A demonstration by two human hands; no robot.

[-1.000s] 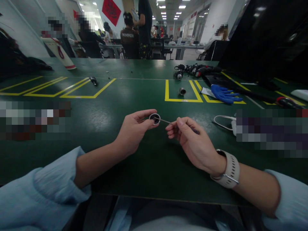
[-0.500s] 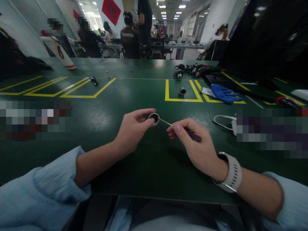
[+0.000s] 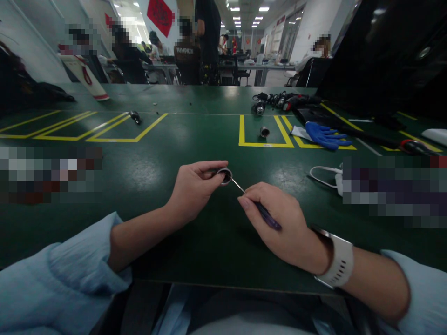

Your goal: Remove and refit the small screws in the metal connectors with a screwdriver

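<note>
Between the thumb and fingers of my left hand [image 3: 197, 186] is a small round metal ring-shaped part [image 3: 227, 175], its opening turned toward me. My right hand [image 3: 275, 218] is closed around the dark purple handle of a thin screwdriver-like tool [image 3: 268, 217]. The tool's metal shaft points up and left, and its end meets the right side of the ring's rim; the exact tip is too small to tell. Both hands are above the green table [image 3: 209, 242]. A similar metal part [image 3: 264, 132] rests inside a yellow-taped rectangle beyond them.
A blue glove [image 3: 324, 135] lies at the right, near tangled black cables [image 3: 275, 98] and a white cord [image 3: 323, 170]. A small dark metal object [image 3: 135, 117] sits at the back left, near a white and red container [image 3: 87, 77]. Several people are in the background.
My right hand has moved down and slightly left, so the tool slants more steeply. My left hand and the ring have shifted slightly right.
</note>
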